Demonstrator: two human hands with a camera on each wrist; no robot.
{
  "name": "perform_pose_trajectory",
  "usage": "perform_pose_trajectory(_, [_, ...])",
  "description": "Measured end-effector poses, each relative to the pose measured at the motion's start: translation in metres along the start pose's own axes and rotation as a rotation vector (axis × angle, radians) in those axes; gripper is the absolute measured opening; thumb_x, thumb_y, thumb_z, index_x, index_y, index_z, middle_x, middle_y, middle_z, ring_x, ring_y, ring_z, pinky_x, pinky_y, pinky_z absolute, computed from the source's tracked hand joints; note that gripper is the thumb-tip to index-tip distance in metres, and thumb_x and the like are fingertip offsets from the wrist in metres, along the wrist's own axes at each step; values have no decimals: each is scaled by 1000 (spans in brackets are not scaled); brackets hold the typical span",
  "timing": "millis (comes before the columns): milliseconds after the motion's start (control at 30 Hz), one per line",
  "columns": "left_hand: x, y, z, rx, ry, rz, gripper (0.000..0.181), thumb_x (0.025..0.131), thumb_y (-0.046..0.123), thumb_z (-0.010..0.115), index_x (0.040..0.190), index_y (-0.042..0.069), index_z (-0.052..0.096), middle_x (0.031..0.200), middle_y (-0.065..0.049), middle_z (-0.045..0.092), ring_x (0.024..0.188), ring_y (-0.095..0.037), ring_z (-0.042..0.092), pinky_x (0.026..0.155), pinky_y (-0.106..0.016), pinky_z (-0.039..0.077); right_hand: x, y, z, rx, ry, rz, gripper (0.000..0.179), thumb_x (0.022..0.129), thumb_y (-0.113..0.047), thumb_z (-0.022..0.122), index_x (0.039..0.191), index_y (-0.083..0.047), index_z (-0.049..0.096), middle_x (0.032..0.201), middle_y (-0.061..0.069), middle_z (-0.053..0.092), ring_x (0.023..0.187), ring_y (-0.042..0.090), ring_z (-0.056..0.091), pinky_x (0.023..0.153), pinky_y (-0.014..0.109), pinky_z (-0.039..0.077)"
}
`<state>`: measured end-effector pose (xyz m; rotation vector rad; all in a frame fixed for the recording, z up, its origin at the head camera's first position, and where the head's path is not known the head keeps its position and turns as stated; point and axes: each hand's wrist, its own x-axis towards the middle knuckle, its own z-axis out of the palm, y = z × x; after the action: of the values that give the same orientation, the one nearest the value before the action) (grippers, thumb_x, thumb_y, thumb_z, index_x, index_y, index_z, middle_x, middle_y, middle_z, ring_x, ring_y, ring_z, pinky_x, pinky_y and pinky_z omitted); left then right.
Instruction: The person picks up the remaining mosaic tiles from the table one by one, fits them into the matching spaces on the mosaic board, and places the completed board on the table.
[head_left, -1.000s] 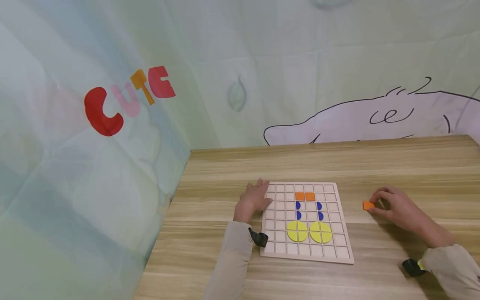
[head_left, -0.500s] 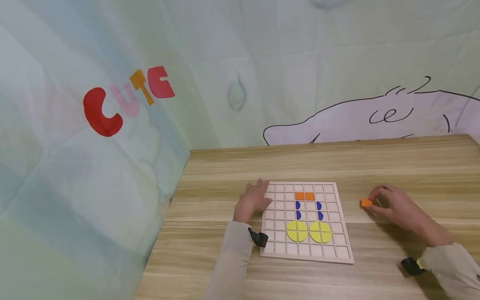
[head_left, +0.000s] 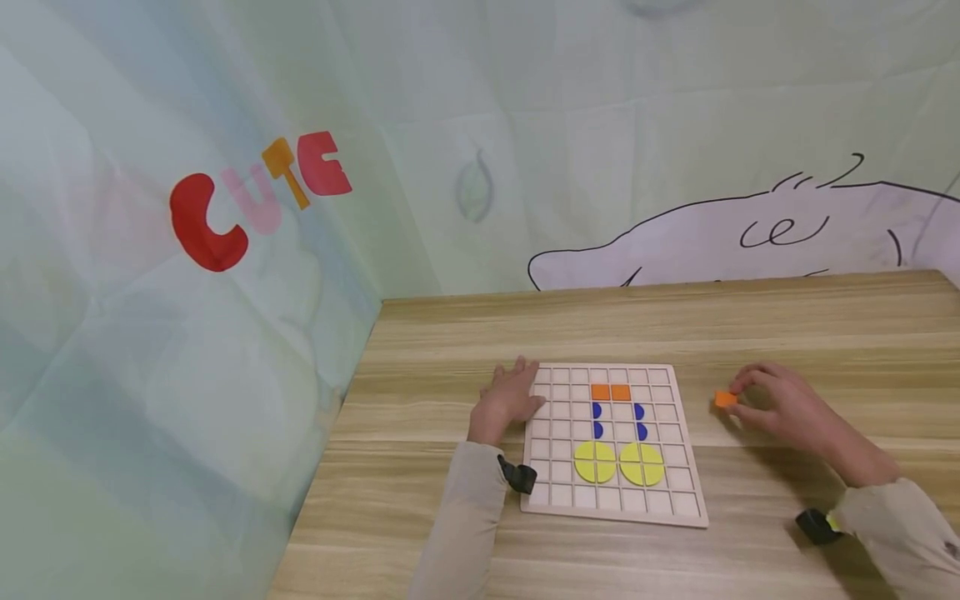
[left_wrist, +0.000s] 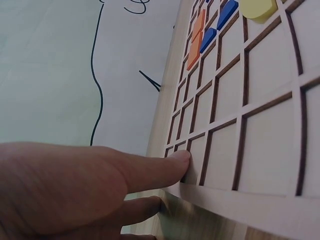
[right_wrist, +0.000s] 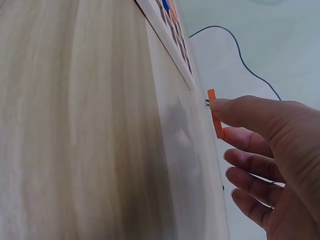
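Observation:
A pale wooden grid board (head_left: 558, 475) lies on the table, its squares framed by raised ridges. Two orange square tiles (head_left: 611, 392) sit side by side in its second row. Below them are blue half-round pieces (head_left: 597, 430) in two columns, then two yellow circles (head_left: 641, 464) made of quarter pieces. My left hand (head_left: 507, 404) rests at the board's left edge, thumb on the rim in the left wrist view, fingers spread. To the right of the board, my right hand (head_left: 783, 408) pinches another orange square tile (right_wrist: 216, 115) between thumb and index finger, above the table.
The wood-grain table (head_left: 450, 333) meets a printed cloth backdrop (head_left: 465, 125) along its far and left edges. Black camera straps (head_left: 517, 475) sit on both wrists. In the right wrist view, the board's corner shows at the top.
My right hand has moved slightly left and away from me with the orange tile, toward the board. My left hand and the board have stayed in place.

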<state>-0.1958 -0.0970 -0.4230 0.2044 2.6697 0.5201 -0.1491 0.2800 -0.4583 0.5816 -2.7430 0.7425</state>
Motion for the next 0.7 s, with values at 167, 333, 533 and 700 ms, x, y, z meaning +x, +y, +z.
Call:
perform_pose_trajectory(167, [-1,1,0,-8,-2,-1,60,99,26,51,153,16,26,161,-8,12,146,-42,6,110,-70,14,5,-6,0,1,-17,1,19,73,-12,81,85,-7,68,99,16,64,94,36,58,79,52,45])
perform_pose_trajectory(333, [-1,0,0,-11,6,5,60,98,25,52,152,15,28,161,-9,14,146,-43,7,109,-71,15,11,-13,2,-4,-17,-6,19,73,-12,81,86,-6,68,100,15,64,95,35,57,80,50,45])
perform_pose_trajectory(533, [0,0,0,0,2,3,61,98,26,52,152,15,26,161,-9,13,146,-42,7,110,-70,14,19,-21,4,21,-60,21,18,75,-12,79,87,-5,68,104,19,62,100,38,55,85,55,45])
perform_pose_trajectory(700, [-1,0,0,-7,2,0,61,98,26,52,152,16,26,161,-8,13,146,-42,6,111,-69,14,25,-25,7,26,-103,43,17,77,-13,78,89,-6,68,106,18,62,103,38,54,88,56,44])
